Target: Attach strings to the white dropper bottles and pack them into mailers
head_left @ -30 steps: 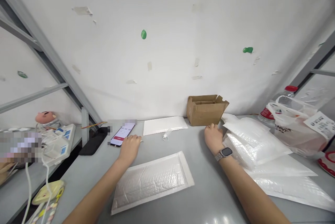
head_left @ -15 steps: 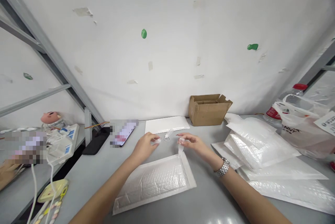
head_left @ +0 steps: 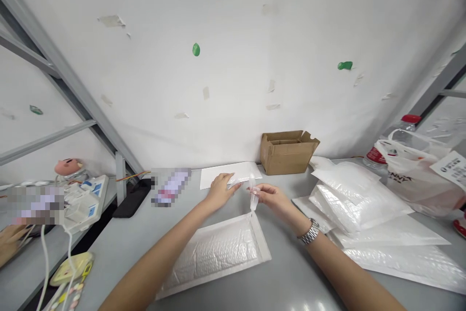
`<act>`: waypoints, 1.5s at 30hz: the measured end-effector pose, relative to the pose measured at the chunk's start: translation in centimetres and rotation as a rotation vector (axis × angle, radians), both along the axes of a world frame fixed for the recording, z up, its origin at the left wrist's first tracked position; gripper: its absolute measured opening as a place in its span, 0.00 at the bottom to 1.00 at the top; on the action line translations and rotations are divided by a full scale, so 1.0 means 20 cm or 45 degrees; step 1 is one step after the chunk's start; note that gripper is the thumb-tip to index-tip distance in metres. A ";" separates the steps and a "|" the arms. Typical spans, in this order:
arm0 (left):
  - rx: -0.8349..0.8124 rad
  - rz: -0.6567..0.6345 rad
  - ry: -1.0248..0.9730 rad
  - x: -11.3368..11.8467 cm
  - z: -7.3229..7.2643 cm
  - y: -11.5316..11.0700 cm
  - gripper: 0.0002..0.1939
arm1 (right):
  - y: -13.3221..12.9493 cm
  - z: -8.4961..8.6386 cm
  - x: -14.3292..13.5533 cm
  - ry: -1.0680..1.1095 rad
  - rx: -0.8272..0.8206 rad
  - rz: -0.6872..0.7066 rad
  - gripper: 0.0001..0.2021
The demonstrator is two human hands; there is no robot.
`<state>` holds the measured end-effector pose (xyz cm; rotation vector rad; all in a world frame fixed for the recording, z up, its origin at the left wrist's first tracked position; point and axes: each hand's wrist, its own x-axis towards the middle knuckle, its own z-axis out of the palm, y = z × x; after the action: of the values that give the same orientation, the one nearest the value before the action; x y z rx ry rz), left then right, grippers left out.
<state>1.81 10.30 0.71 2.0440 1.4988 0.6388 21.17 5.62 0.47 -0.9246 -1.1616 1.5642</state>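
Observation:
My right hand (head_left: 267, 194) pinches a narrow translucent plastic tube (head_left: 254, 200) between thumb and fingers, held nearly upright. The tube's lower end is beside the upper right corner of a white bubble mailer (head_left: 225, 250) lying flat on the table. To the left, my left hand (head_left: 220, 192) has its thumb and fingers closed around a small clear plastic piece (head_left: 234, 180), partly hidden by the fingers. Behind both hands a flat white envelope (head_left: 209, 178) lies near the wall.
An open cardboard box (head_left: 289, 158) stands by the wall. On the right are piled bubble mailers (head_left: 357, 199), a plastic bag (head_left: 411, 175) and a red-capped bottle (head_left: 374, 155). A blurred-out phone (head_left: 173, 185) lies left; another person's hand (head_left: 12, 240) shows at far left.
My left hand has moved right and up, onto the small clear piece that lay on the table. My right hand still holds the tube, which now shows more fully.

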 end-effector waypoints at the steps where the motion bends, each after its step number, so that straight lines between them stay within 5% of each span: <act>1: 0.003 0.010 0.100 -0.02 -0.03 0.02 0.32 | 0.01 0.00 0.01 0.003 -0.003 -0.055 0.14; 4: -0.012 0.015 0.369 -0.05 -0.09 0.05 0.39 | 0.03 -0.01 0.04 0.015 -0.007 -0.135 0.13; 9: 0.028 0.003 0.676 -0.07 -0.12 0.08 0.28 | 0.04 -0.04 0.04 0.008 -0.014 -0.166 0.13; 14: 0.083 -0.036 0.833 -0.07 -0.08 0.14 0.26 | 0.04 -0.05 0.04 0.009 -0.020 -0.172 0.12; 24: -0.172 -0.356 1.018 -0.05 0.04 0.34 0.48 | 0.05 -0.08 0.05 -0.016 0.000 -0.192 0.13; 31: -0.046 -0.275 1.086 0.02 0.03 0.33 0.23 | 0.06 -0.08 0.05 -0.041 0.013 -0.181 0.13; 36: 0.081 -0.153 1.031 0.03 0.02 0.31 0.18 | 0.05 -0.08 0.05 -0.070 0.034 -0.195 0.14; 41: 0.172 -0.008 0.857 -0.01 0.13 0.26 0.16 | 0.06 -0.05 0.05 -0.160 0.111 -0.278 0.19; 45: 0.154 0.028 0.655 -0.15 0.26 0.16 0.18 | 0.07 -0.02 0.08 -0.372 0.169 -0.361 0.24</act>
<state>-1.12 13.53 5.93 2.4115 1.7966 0.2171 22.81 7.05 0.02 -1.1990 -1.2558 1.1374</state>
